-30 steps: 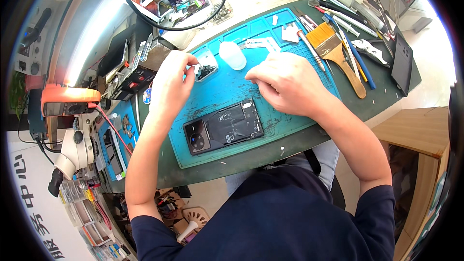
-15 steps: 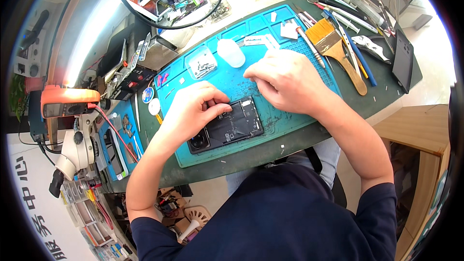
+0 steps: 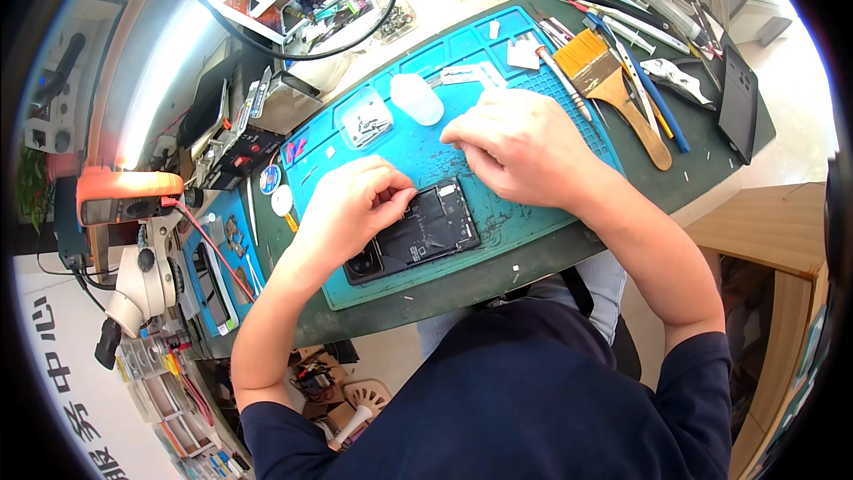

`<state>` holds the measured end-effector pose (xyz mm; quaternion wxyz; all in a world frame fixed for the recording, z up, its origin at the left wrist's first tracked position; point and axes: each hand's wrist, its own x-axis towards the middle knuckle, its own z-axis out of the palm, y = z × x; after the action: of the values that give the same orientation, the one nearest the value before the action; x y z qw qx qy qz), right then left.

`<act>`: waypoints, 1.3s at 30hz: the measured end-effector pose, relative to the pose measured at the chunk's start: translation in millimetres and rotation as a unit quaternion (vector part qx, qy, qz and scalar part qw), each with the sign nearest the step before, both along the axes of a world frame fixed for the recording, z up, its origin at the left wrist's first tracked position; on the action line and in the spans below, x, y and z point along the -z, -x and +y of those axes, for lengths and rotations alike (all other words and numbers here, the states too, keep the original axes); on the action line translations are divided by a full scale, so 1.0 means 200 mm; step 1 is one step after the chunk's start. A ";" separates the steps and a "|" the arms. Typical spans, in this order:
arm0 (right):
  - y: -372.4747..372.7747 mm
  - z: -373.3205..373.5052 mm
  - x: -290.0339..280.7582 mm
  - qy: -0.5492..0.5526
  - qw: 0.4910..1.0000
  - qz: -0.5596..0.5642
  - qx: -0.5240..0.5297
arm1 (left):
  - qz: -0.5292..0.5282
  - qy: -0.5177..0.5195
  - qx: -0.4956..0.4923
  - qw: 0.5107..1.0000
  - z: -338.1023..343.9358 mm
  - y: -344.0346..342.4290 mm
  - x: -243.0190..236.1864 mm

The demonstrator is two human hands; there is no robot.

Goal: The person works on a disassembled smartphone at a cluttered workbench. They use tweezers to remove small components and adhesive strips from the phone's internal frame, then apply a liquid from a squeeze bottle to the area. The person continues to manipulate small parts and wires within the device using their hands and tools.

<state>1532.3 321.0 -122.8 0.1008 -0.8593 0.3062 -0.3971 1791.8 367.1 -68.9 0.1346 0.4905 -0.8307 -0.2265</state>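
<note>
An opened black phone (image 3: 426, 229), its inside facing up, lies on the blue-green work mat (image 3: 524, 229). My left hand (image 3: 351, 209) hovers over the phone's upper left edge, thumb and forefinger pinched together. Whatever sits between those fingertips is too small to make out. To the right of the phone, and raised above the mat, my right hand (image 3: 524, 147) is closed with its fingertips drawn together, pointing left. Its grip is hidden from this view. Beyond the hands stand a white plastic bottle (image 3: 417, 99) and a clear box of small metal parts (image 3: 366, 120).
A wide brush (image 3: 613, 84) lies among pens and tweezers at the right, near a black phone-shaped panel (image 3: 737, 107). To the left are an orange meter (image 3: 129, 191), a microscope (image 3: 142, 280) and a smaller blue mat (image 3: 218, 280). A black cable loop (image 3: 293, 57) hangs above.
My left thumb and forefinger have closed tighter together and lie slightly farther left. The right hand keeps nearly the same pose. The whole view has shifted a little.
</note>
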 end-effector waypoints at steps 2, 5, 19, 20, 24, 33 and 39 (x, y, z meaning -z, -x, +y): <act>0.00 0.00 0.00 0.002 1.000 -0.001 0.000 | -0.006 0.003 0.006 1.000 0.00 0.00 0.00; 0.00 0.00 0.00 0.003 1.000 -0.001 0.000 | -0.004 -0.011 0.002 1.000 -0.01 0.00 -0.01; 0.00 -0.01 0.01 0.001 1.000 0.008 -0.001 | -0.081 0.064 0.062 0.993 -0.01 0.04 -0.04; 0.00 -0.01 0.01 0.001 1.000 0.007 0.000 | -0.090 0.083 0.065 0.990 0.00 0.05 -0.03; 0.00 -0.01 0.01 0.001 1.000 0.006 -0.002 | -0.087 0.114 0.063 0.988 0.00 0.05 0.01; 0.00 -0.01 0.02 -0.001 1.000 0.008 -0.001 | -0.067 0.078 0.062 0.993 -0.02 0.03 0.01; 0.00 -0.01 0.01 -0.004 1.000 0.014 0.002 | -0.027 -0.031 0.018 0.999 -0.04 0.02 -0.02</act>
<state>1531.5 319.7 -125.2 0.0993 -0.8636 0.3111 -0.3842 1787.2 358.2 -65.8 0.0928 0.4853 -0.8352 -0.2413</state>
